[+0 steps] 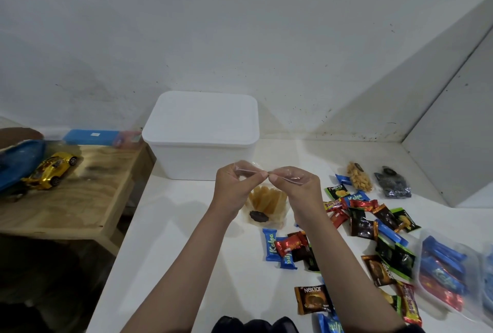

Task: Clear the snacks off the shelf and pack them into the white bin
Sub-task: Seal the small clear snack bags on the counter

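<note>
Both hands — left hand [234,186], right hand [296,186] — pinch shut the mouth of a clear snack bag [266,207] (pale crackers inside) just before the lidded white bin [201,135]. Right of the bin, wrappers read "Kalpa" [270,244] and "Nextar" [312,299] on the white surface [173,239].

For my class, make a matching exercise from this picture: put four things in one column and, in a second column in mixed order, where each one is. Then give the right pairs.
Things
1. white bin
2. gold toy car
3. clear bag of yellow crackers
4. blue Kalpa bar

Places
A. on the wooden table at the left
B. held at its top by the left hand and the right hand
C. lying flat on the white shelf, nearer the camera than the hands
D. at the back by the wall, lid on

Pairs: 1-D, 2-A, 3-B, 4-C
</note>
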The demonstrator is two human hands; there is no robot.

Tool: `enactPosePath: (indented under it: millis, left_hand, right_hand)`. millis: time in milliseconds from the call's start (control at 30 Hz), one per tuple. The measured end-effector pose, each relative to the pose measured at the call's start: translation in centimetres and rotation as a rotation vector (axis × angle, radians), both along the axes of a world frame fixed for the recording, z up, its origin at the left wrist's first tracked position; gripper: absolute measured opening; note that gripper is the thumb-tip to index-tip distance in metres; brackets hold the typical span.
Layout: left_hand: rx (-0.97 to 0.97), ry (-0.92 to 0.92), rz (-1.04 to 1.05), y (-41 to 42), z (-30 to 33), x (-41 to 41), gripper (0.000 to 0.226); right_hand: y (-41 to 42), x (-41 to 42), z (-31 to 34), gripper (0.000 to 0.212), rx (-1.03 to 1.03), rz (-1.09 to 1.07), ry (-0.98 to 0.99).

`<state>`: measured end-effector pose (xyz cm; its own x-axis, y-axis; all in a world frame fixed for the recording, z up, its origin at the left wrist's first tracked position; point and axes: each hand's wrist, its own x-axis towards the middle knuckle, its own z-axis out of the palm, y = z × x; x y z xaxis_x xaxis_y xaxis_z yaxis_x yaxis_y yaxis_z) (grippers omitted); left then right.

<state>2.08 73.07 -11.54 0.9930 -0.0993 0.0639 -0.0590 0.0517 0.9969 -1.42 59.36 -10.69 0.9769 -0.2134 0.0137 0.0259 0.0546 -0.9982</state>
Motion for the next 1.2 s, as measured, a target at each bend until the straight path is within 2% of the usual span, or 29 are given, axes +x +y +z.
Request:
enactPosePath:
  millis: [133, 267, 500, 633, 700, 833, 967, 1100, 1200]
  left_hand:
    - [-0.001, 0.005, 0.001, -0.3, -0.1, 0.0, 0.008]
    - [-0.125, 0.06, -0.064, 0.0, 0.3, 0.1, 0.013]
    - [-0.114, 0.049, -0.05, -0.1, 0.0, 0.3, 0.021]
    - [-0.084, 0.053, -0.098, 0.3, 0.1, 0.3, 0.008]
    - [-0.07, 0.062, -0.104, 0.6, 0.1, 0.3, 0.015]
    - [-0.082, 0.027, -0.04, 0.8, 0.0, 0.1, 0.023]
    - [-0.064, 0.002, -0.006, 0.8, -0.2, -0.1, 0.023]
    - [-0.095, 0.087, 0.031, 0.7, 0.0, -0.3, 0.014]
    - [-0.139, 0.133, 0.095, 1.1, 0.0, -0.2, 0.015]
  right_hand:
    - [0.0, 0.2, 0.0, 0.02, 0.009, -0.014, 0.012]
    - [-0.2, 0.0, 0.0, 0.004, 0.053, -0.03, 0.027]
    - [-0.2, 0.0, -0.6, 0.009, 0.115, -0.091, 0.104]
    - [-0.4, 0.0, -0.9, 0.008, 0.157, -0.107, 0.128]
    - [-0.6, 0.1, -0.9, 0.015, 0.17, -0.092, 0.132]
    - [-0.8, 0.0, -1.0, 0.015, 0.233, -0.046, 0.16]
    - [-0.6, -0.1, -1.2, 0.012, 0.197, -0.013, 0.163]
    - [-0.8, -0.2, -1.2, 0.008, 0.208, -0.071, 0.158]
    - [-1.1, -0.4, -1.5, 0.018, 0.235, -0.078, 0.168]
